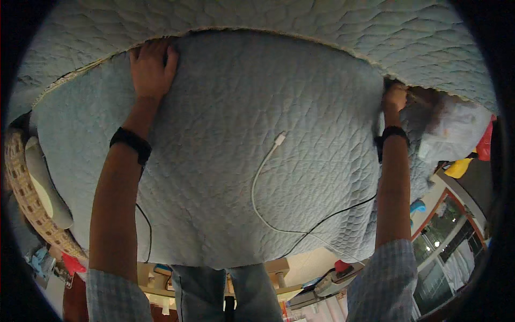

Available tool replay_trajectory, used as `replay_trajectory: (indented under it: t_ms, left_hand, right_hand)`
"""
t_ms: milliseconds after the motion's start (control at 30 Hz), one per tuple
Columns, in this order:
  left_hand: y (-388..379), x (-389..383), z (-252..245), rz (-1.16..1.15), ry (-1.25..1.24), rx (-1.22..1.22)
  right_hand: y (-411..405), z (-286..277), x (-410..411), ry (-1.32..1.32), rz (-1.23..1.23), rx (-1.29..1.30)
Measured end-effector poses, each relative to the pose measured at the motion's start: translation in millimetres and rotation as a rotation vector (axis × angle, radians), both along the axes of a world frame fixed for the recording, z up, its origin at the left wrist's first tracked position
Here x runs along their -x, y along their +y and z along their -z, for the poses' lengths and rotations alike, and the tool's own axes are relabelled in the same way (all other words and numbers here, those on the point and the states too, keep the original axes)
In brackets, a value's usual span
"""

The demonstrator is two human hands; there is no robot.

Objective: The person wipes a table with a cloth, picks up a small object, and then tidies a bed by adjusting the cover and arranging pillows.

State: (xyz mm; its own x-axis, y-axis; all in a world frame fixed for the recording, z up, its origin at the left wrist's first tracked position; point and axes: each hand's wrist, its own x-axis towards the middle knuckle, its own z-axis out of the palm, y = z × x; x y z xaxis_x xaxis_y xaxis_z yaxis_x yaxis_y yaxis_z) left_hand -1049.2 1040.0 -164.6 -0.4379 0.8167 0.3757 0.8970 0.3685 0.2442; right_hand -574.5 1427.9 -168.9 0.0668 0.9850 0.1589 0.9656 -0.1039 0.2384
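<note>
A grey-blue quilted sheet (pixel 225 120) spreads before me. A second quilted cover (pixel 301 14) lies along its far side, with a frayed, curved edge. My left hand (pixel 153 68) rests palm down on the sheet, its fingertips at or just under that edge; whether they grip it is hidden. My right hand (pixel 396 98) is bent at the sheet's right side, by a dark gap below the cover's edge, its fingers partly hidden. Each wrist has a black band. A white cable (pixel 254 201) with a plug lies on the sheet between my arms, crossing a black cable (pixel 326 219).
At the right are a whitish plastic bag (pixel 454 129), a yellow item (pixel 458 168) and a window (pixel 446 237). A patterned woven-looking band (pixel 32 189) and a rounded grey object (pixel 50 189) line the left side. Furniture and assorted items stand near my legs.
</note>
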Motion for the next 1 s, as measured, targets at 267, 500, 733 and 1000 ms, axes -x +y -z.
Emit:
replay_trajectory:
  t_ms: [267,500,733,1000]
  left_hand:
    - [-5,5,-2,-0.018,-0.027,0.096]
    - [-8,10,-3,-0.006,0.072,0.086]
    - [-5,3,4,-0.048,0.014,0.072]
    - [-8,12,-6,-0.029,0.047,0.084]
  right_hand:
    - [-45,-19,-7,0.369,-0.745,0.171]
    - [-32,-20,37,0.324,-0.377,0.493]
    - [-11,-19,25,0.083,-0.56,0.408]
    - [-188,-76,154,0.55,-0.99,0.394]
